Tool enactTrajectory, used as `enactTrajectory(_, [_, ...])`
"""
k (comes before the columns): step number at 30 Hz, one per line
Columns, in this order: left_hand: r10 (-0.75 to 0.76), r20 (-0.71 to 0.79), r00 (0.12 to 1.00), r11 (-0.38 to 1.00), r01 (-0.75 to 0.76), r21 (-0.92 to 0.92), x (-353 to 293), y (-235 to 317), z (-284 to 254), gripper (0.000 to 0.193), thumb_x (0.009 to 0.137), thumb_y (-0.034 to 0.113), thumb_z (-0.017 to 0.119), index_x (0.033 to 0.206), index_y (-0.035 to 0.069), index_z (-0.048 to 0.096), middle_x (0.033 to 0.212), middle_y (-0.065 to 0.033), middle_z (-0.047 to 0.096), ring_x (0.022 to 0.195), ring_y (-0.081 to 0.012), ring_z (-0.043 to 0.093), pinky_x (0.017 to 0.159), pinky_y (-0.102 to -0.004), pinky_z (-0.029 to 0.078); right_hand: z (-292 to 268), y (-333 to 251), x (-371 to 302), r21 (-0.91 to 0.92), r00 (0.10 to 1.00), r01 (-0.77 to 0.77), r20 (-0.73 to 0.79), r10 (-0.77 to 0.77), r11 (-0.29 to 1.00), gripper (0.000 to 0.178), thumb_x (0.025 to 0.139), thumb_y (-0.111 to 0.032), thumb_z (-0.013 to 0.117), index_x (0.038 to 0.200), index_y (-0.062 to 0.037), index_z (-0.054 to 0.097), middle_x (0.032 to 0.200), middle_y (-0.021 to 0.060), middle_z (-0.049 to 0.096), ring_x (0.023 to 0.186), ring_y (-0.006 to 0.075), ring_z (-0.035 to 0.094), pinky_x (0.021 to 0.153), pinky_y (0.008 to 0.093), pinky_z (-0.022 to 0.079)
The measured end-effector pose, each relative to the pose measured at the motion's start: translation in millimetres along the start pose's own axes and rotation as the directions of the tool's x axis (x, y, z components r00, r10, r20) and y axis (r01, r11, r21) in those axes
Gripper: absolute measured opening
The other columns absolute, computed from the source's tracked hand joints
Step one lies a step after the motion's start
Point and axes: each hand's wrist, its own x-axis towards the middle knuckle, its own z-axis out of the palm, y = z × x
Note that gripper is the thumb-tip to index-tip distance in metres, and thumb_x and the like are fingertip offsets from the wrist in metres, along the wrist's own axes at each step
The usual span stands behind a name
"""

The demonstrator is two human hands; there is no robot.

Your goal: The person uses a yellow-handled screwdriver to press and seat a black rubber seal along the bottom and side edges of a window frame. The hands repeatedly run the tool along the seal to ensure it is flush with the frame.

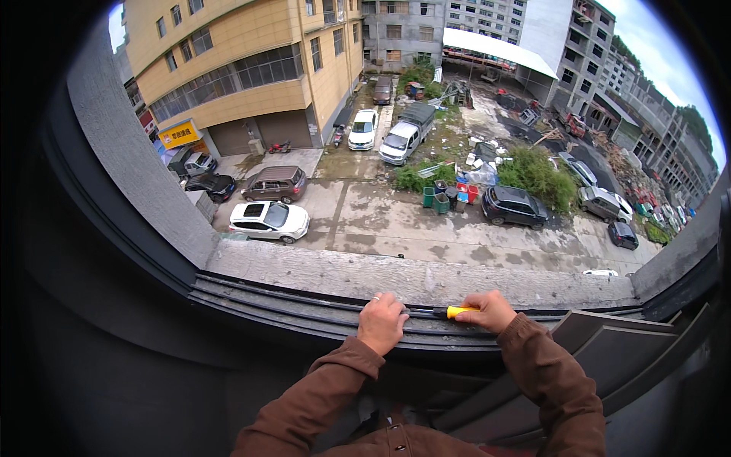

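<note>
My right hand (489, 310) is closed round the yellow and black handle of a screwdriver (459, 312). Its metal shaft lies nearly level along the dark window track (304, 302) and points left. Where the shaft ends, my left hand (382, 324) rests on the track with its fingers curled together. The tip is hidden at those fingers, and what they pinch cannot be made out. A ring shows on one left finger. Just beyond both hands runs the rough concrete sill (320, 272).
Dark grey panels (609, 354) lean at the right below the track. The black window frame (129, 221) rises at the left. Past the sill is a drop to a yard with parked cars (270, 220), bins (442, 202) and rubble. A tan building (228, 46) stands opposite.
</note>
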Motion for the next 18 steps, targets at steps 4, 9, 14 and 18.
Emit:
enactTrajectory(4, [0.004, -0.015, 1.0, 1.0, -0.005, -0.01, -1.3, 1.2, 0.6, 0.014, 0.073, 0.012, 0.077, 0.078, 0.008, 0.065, 0.088, -0.0084, 0.057, 0.087, -0.0303, 0.059, 0.074, -0.0403, 0.051, 3.5, -3.6, -6.8, -0.005, 0.999, 0.005, -0.048, -0.005, 1.0, 0.031, 0.081, -0.034, 0.079, 0.092, -0.0057, 0.072, 0.074, 0.0168, 0.068, 0.067, 0.0301, 0.066, 0.065, 0.0352, 0.052])
enactTrajectory(9, [0.013, -0.029, 0.999, 1.0, -0.013, -0.017, 5.3, -0.8, 0.7, 0.014, 0.072, 0.011, 0.077, 0.079, 0.008, 0.064, 0.087, -0.0082, 0.057, 0.087, -0.0298, 0.059, 0.073, -0.0401, 0.051, -6.4, -40.0, 0.7, -0.186, 0.997, -0.043, 0.05, 0.053, 0.982, 0.035, 0.084, -0.04, 0.075, 0.09, -0.0051, 0.071, 0.076, 0.018, 0.068, 0.075, 0.0366, 0.067, 0.068, 0.0426, 0.051])
enactTrajectory(14, [0.02, -0.033, 0.999, 0.999, -0.021, -0.025, -0.5, 0.9, 1.4, 0.014, 0.073, 0.011, 0.076, 0.079, 0.009, 0.064, 0.087, -0.0082, 0.057, 0.086, -0.0301, 0.059, 0.073, -0.0398, 0.051, -1.3, -11.7, -1.7, 0.072, 0.99, -0.135, 0.048, 0.132, 0.988, 0.031, 0.082, -0.034, 0.078, 0.09, -0.0047, 0.071, 0.071, 0.0153, 0.066, 0.063, 0.0264, 0.064, 0.061, 0.0347, 0.05])
enactTrajectory(18, [-0.007, -0.033, 0.999, 1.0, 0.007, -0.026, -2.6, 0.7, 1.6, 0.012, 0.073, 0.011, 0.076, 0.079, 0.008, 0.066, 0.084, -0.008, 0.058, 0.086, -0.0306, 0.059, 0.073, -0.0402, 0.051, 7.2, -14.8, -11.7, -0.022, 0.998, -0.02, -0.051, 0.019, 1.0, 0.031, 0.083, -0.034, 0.078, 0.09, -0.0047, 0.071, 0.072, 0.016, 0.067, 0.062, 0.0274, 0.064, 0.062, 0.0342, 0.051])
